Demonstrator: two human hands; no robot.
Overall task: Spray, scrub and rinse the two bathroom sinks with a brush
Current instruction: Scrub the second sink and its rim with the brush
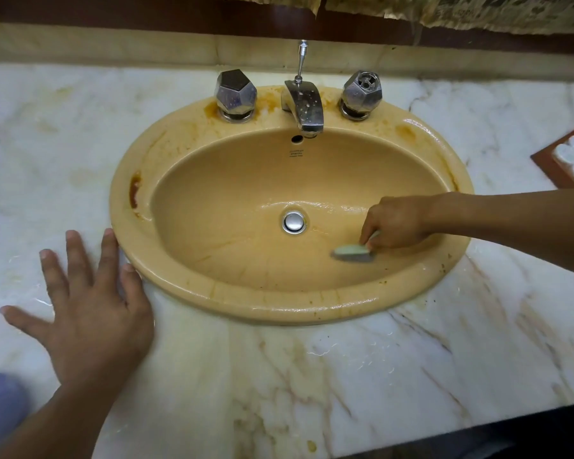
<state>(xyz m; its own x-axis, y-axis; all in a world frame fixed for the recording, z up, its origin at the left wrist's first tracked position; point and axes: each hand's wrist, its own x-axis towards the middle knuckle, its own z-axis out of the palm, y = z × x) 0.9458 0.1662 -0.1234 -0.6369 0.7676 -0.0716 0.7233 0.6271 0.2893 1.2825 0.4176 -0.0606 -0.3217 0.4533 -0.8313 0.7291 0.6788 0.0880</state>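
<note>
A tan oval sink (212,294) is set in the marble counter, wet and marked with brown stains along its rim. My right hand (398,221) reaches in from the right and grips a pale green scrub brush (352,251). The brush bristles press against the basin's lower right wall, blurred by motion. My left hand (90,303) lies flat on the counter with fingers spread, fingertips touching the sink's left outer rim. The chrome drain plug (293,221) sits in the basin's middle.
A chrome spout (305,106) stands between two faceted chrome knobs (236,92) (362,91) at the back of the sink. A brown tray (550,164) with small white-capped items lies at the right edge. The wet marble counter (378,376) ends in a dark front edge.
</note>
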